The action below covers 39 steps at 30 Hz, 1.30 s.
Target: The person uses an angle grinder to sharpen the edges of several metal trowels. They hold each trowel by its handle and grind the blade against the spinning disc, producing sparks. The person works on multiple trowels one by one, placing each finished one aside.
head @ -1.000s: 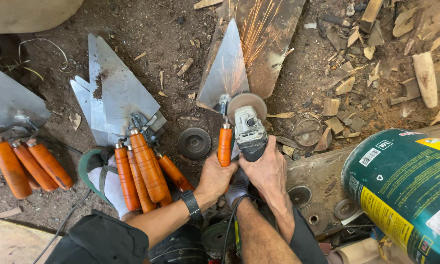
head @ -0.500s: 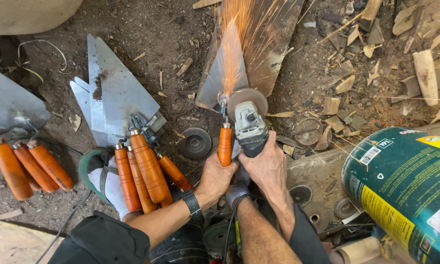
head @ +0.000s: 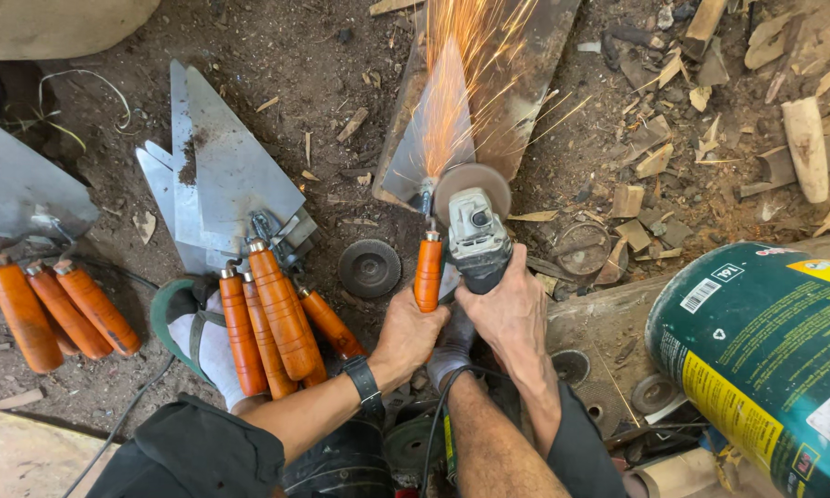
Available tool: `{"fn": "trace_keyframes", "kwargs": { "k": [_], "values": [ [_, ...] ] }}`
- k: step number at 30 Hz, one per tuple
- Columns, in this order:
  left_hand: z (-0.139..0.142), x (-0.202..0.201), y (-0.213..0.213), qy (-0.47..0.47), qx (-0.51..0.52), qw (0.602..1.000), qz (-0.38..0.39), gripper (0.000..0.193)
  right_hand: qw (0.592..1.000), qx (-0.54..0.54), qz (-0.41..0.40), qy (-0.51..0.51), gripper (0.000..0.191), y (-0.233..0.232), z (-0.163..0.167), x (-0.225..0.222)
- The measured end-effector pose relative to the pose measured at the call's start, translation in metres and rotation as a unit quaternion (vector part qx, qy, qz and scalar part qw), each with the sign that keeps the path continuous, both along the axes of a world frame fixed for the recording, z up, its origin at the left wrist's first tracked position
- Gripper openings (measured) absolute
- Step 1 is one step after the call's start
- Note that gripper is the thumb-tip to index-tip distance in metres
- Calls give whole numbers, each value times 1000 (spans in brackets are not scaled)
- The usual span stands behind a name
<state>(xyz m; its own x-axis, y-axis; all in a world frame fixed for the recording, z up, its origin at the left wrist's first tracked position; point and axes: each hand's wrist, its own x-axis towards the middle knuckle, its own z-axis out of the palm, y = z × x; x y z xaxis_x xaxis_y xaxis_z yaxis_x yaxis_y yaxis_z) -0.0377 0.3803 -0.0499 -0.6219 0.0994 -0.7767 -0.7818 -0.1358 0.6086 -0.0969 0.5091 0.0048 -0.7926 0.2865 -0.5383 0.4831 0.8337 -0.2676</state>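
My left hand (head: pixel 406 332) is shut tight on the orange trowel handle (head: pixel 428 271); my right hand (head: pixel 507 309) grips the grinder (head: pixel 475 231) w/ its disc on the blade (head: pixel 433 138). Sparks fly up; a slip could cut fingers.

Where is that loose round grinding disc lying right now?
In the head view, the dark grinding disc lies flat on the dirt, left of the left hand, right of the pile of orange-handled trowels.
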Motion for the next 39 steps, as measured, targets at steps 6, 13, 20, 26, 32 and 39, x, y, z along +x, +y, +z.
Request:
{"fn": "trace_keyframes", "kwargs": {
  "k": [6,13,20,26,32,39],
  "values": [
    [-4,0,-2,-20,-16,999,-30,27,1000,-4,12,17,67,3,0,-4],
    [-6,2,0,-1,7,1000,-15,30,999,-6,33,35,69,7,-1,-7],
    [-5,-2,-4,-21,-16,999,-38,29,999,-2,35,20,71,7,3,-15],
    [3,-6,-11,2,-18,999,-40,31,998,7,56,40,65,7,2,-17],
    [7,-14,-24,-27,-99,986,-129,29,997,21,69,38,67,7,0,-19],
    [15,-23,-36,-12,-91,984,-152,30,995,37,92,32,66,7,0,-25]
  ]
}}
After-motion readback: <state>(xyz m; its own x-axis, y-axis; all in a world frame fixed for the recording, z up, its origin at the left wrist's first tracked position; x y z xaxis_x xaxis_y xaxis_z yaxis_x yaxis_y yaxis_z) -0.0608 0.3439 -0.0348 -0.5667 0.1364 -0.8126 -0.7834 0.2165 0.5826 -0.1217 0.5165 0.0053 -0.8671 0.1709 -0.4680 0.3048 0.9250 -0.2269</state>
